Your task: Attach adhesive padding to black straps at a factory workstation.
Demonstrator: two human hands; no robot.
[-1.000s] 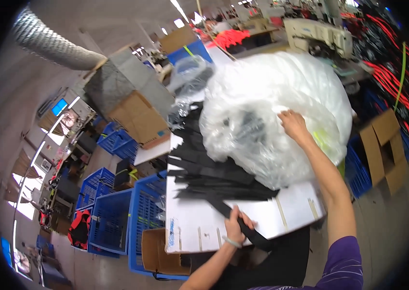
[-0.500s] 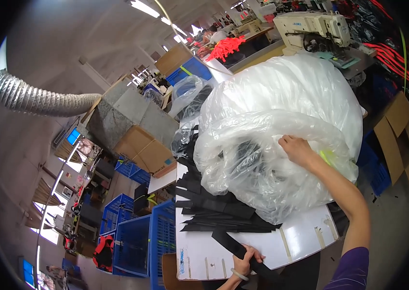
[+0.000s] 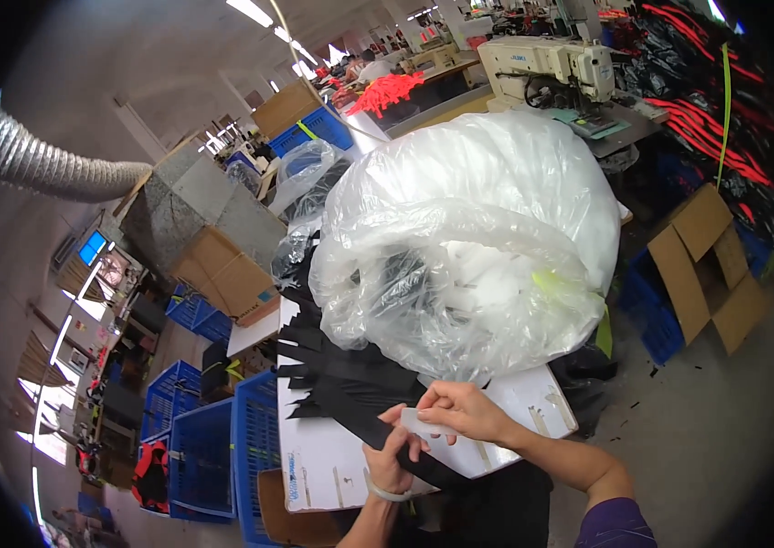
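My left hand (image 3: 391,468), with a pale bangle on its wrist, is closed round a long black fabric strip (image 3: 352,413) at the table's front edge. Just above it, my right hand (image 3: 467,411) pinches a small flat white piece (image 3: 424,423) over the strip. The piece's exact material cannot be told. Behind both hands bulges a big clear plastic bag (image 3: 487,173), its mouth gathered open toward me, with white pieces (image 3: 487,285) inside. More black strips (image 3: 300,352) lie spread in a layer left of the bag.
The white table (image 3: 314,466) bears strips of tape near its edge. Blue plastic crates (image 3: 254,447) stand at its left. On the right is an open cardboard box (image 3: 693,274) by a blue crate. A sewing machine (image 3: 547,68) stands behind the bag.
My right hand has come away from the bag's mouth, down to my left hand, with the white piece now visible in its fingers. The view has shifted, moving the scene leftward.
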